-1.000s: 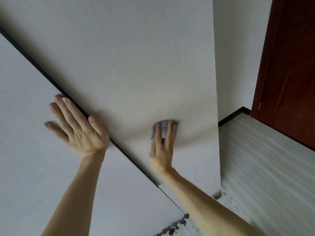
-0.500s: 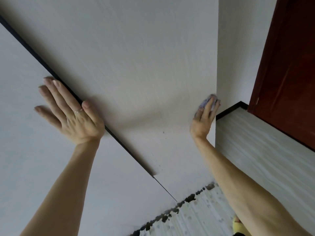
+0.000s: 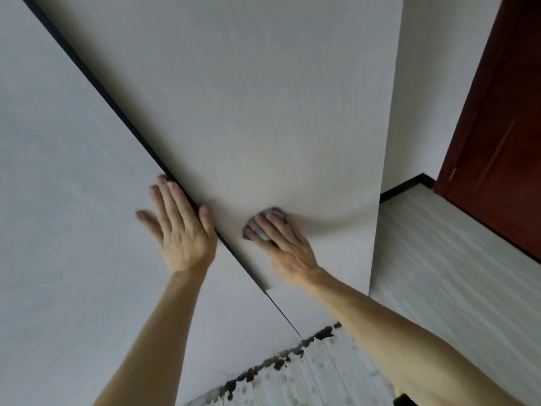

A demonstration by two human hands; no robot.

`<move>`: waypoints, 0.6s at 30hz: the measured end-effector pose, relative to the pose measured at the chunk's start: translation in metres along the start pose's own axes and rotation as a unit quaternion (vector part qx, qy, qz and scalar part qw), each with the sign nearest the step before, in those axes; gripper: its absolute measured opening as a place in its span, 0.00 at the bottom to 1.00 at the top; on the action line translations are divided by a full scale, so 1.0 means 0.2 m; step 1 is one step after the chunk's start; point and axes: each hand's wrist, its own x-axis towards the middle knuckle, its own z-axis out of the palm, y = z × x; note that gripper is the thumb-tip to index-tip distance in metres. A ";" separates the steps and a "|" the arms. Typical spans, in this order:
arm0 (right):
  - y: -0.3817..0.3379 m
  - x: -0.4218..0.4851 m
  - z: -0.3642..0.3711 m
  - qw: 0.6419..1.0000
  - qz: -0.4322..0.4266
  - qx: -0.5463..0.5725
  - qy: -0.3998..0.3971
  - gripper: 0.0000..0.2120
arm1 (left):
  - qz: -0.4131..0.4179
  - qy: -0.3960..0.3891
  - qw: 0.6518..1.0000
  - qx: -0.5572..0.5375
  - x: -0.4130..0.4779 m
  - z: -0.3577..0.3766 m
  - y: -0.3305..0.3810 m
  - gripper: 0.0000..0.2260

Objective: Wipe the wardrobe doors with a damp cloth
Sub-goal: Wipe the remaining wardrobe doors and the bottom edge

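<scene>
Wardrobe doors (image 3: 205, 68) across most of the view, from 8 o'clock round to 1: two pale, faintly grained panels parted by a dark strip (image 3: 117, 109) slanting from 11 o'clock down to 6. Left hand (image 3: 181, 230) near centre, laid flat on the left panel (image 3: 58, 171), fingers straight and spread, thumb tip at the strip, thin ring (image 3: 186, 221) on one finger. Right hand (image 3: 287, 247) just to the 3 o'clock side of it, on the right panel (image 3: 292, 127), fingers stretched over a small bunched cloth (image 3: 270, 214) of greyish lilac. Nothing gripped, cloth only pressed against the panel. Cloth close beside the strip, near the left thumb but apart from it.

Since half a second ago: cloth and right hand swept from the right panel's outer edge at 3 o'clock back across to the strip. A second ago, midway over the panel. Left hand unchanged in pose, flat beside the strip as before.

At 3 o'clock, pale striped floor (image 3: 439, 273) and black skirting (image 3: 405, 189) under a white wall (image 3: 439, 83). Red-brown door (image 3: 497, 142) at 2 o'clock. Dark crumbly blotches (image 3: 292, 353) along the wardrobe's foot at 6 o'clock.
</scene>
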 end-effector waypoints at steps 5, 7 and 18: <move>0.45 -0.08 -0.16 0.949 0.310 0.038 0.048 0.32 | -0.038 -0.031 0.998 -0.043 -0.37 0.16 0.09 0.29; 0.59 -0.07 -0.21 0.889 0.438 0.099 0.087 0.31 | -0.057 -0.026 0.996 -0.063 -0.39 0.18 0.13 0.29; 0.13 -0.11 0.05 0.983 0.181 0.005 0.021 0.34 | -0.058 0.008 0.996 -0.068 -0.42 0.26 0.12 0.29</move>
